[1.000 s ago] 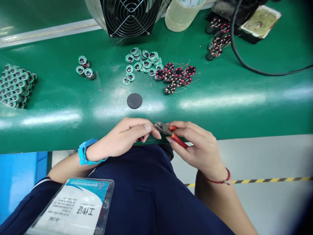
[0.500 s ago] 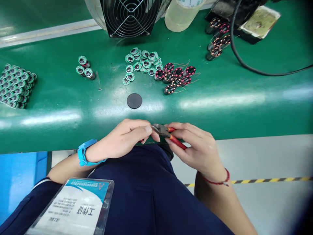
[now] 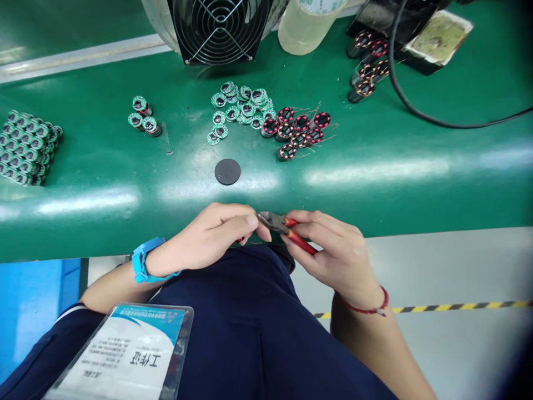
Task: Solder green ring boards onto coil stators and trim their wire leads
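Note:
At the front edge of the green bench, my left hand (image 3: 220,233) is closed around a small wound motor coil (image 3: 240,240). Only a dark red bit of it shows below the fingers; the rest is hidden. My right hand (image 3: 333,244) grips a pair of cutting pliers (image 3: 302,242) by its red and orange handles. The metal jaws point left and meet the left fingertips; what lies between them is too small to make out. Beyond the hands lies a flat black disc (image 3: 227,171). Farther back stand several wound coils (image 3: 300,123) with loose wire ends, beside scattered green ring boards (image 3: 247,109).
Stacked board-topped coils (image 3: 27,147) sit at far left, with three more (image 3: 144,116) nearby. A black fan (image 3: 220,28) and a tape roll (image 3: 308,25) stand at the back. More coils (image 3: 366,69), a sponge tray (image 3: 437,41) and a black cable (image 3: 437,118) occupy the right.
The view has shifted very slightly. Both hands and the pliers hold nearly the same pose, with no visible change in grip.

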Demonstrator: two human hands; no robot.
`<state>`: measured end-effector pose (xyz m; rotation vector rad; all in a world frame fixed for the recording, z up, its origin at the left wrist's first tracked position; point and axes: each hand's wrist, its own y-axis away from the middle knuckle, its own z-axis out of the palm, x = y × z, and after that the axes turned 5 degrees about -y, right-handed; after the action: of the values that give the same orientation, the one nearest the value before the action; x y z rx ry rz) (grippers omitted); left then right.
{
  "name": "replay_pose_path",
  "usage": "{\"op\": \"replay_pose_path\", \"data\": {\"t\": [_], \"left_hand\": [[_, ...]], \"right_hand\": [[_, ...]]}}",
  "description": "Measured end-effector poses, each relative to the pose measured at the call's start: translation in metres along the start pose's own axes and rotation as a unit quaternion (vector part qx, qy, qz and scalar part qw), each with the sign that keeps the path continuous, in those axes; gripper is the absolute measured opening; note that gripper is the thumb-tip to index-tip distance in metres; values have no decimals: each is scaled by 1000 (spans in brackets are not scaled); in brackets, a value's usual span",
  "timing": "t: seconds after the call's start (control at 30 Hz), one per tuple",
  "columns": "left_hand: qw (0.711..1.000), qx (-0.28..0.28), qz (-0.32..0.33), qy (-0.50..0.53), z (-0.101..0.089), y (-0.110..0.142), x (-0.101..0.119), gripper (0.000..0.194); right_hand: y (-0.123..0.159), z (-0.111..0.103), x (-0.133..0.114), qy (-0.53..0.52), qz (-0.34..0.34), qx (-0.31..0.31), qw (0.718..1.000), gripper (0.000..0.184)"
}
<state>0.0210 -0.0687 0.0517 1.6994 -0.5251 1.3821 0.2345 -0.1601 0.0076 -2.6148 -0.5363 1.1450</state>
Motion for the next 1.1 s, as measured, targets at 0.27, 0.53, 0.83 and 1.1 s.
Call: {"op": "replay_pose_path", "data": {"t": [0.27,0.53,0.83,1.1], "left_hand": [[999,14,4,-40,5,-4,-10,26],[943,-34,59,-326,15,-43,-11,19],[697,52,233,-676,8,-108,-6,19],[745,129,180,-630,7,-150,44,32]], "right_hand": [[18,-12,13,77,65,15,995,9],[58,-59,25,232,199,-105,946,6],[56,-41,43,97,181,143,968,5],[46,-18,59,138,105,315,933,18]]}}
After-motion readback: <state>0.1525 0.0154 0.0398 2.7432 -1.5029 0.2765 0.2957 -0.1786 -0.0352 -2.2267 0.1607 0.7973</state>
